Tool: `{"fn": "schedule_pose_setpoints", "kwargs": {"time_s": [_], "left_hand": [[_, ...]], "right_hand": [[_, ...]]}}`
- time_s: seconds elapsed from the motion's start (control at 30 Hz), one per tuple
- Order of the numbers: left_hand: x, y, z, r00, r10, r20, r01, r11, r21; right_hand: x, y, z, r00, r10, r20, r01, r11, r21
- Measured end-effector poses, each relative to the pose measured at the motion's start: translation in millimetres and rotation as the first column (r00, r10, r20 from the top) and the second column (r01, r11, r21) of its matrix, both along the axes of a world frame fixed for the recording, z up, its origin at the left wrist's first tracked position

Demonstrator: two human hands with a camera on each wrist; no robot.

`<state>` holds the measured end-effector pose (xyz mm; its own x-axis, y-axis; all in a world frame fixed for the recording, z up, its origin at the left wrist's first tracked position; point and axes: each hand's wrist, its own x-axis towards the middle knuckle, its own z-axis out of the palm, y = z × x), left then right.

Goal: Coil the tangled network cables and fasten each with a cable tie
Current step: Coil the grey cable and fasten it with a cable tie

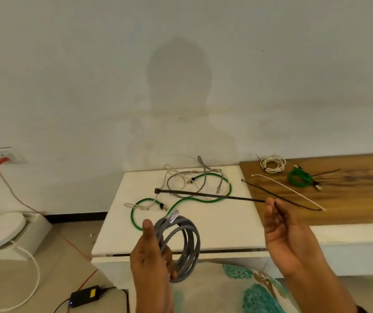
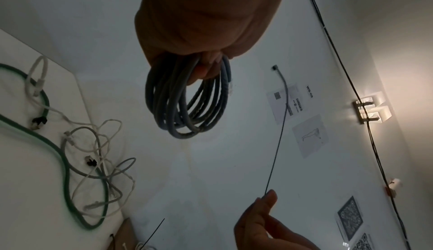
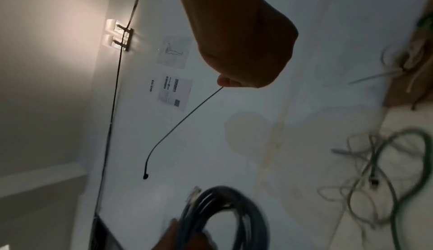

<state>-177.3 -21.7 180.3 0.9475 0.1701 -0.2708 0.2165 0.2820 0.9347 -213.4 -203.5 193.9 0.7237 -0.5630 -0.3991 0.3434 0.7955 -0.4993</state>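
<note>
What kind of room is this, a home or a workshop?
Probably a plain indoor workstation, not a proper workshop: low white table against a bare wall, sheets with QR codes and the label "WS-09", power adapter on the floor.

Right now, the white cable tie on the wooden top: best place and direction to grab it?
Probably its near end, coming from above with the right hand. The white cable tie lies flat on the wooden top, beside the black tie on the wood. That tip lies closest to the hand; a fingertip pinch suits so thin a strip.
</note>
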Motion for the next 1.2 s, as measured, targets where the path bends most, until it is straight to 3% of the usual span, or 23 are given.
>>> {"fn": "schedule_pose_setpoints", "kwargs": {"time_s": [0.13,0.23,0.53,0.63,0.7,0.77,0.8,0.87,0.93,1.0,1.07,1.17,1.2], "left_hand": [[-21,18,4,0.998,0.056,0.024,-0.056,0.998,0.001],[-36,28,-1,0.996,0.068,0.064,-0.066,0.997,-0.03],[-51,43,4,0.979,-0.044,0.198,0.053,0.998,-0.037],[-51,43,3,0.967,-0.044,0.252,0.04,0.999,0.022],[-51,42,2,0.95,-0.056,0.306,0.024,0.994,0.106],[-51,41,1,0.937,-0.074,0.341,0.007,0.981,0.194],[-51,40,1,0.932,-0.083,0.354,-0.001,0.973,0.23],[-51,39,1,0.913,-0.113,0.392,-0.01,0.954,0.3],[-52,37,1,0.894,-0.162,0.418,-0.005,0.929,0.371],[-53,35,2,0.882,-0.192,0.43,0.008,0.919,0.395],[-54,33,5,0.883,-0.215,0.418,0.037,0.919,0.394],[-54,30,6,0.885,-0.236,0.401,0.071,0.92,0.384],[-53,30,5,0.885,-0.235,0.403,0.075,0.924,0.376]], "right_hand": [[-27,47,-6,0.999,0.036,-0.036,-0.03,0.99,0.141],[-41,68,-18,0.995,0.015,-0.094,-0.001,0.99,0.144],[-71,84,-42,0.974,0.024,-0.227,-0.023,1.0,0.007],[-75,82,-48,0.927,0.039,-0.372,-0.124,0.97,-0.209],[-76,80,-49,0.864,-0.122,-0.489,-0.184,0.827,-0.531],[-79,80,-40,0.867,-0.292,-0.403,-0.211,0.517,-0.829],[-80,82,-32,0.902,-0.266,-0.341,-0.231,0.371,-0.9],[-79,88,-16,0.951,-0.033,-0.306,-0.298,0.153,-0.942],[-76,99,-5,0.909,0.208,-0.36,-0.368,0.0,-0.93],[-73,109,0,0.852,0.362,-0.379,-0.378,-0.076,-0.923],[-72,116,-2,0.837,0.433,-0.335,-0.375,0.007,-0.927],[-69,119,-7,0.854,0.468,-0.227,-0.408,0.331,-0.851],[-68,118,-11,0.863,0.459,-0.212,-0.414,0.401,-0.817]]}}
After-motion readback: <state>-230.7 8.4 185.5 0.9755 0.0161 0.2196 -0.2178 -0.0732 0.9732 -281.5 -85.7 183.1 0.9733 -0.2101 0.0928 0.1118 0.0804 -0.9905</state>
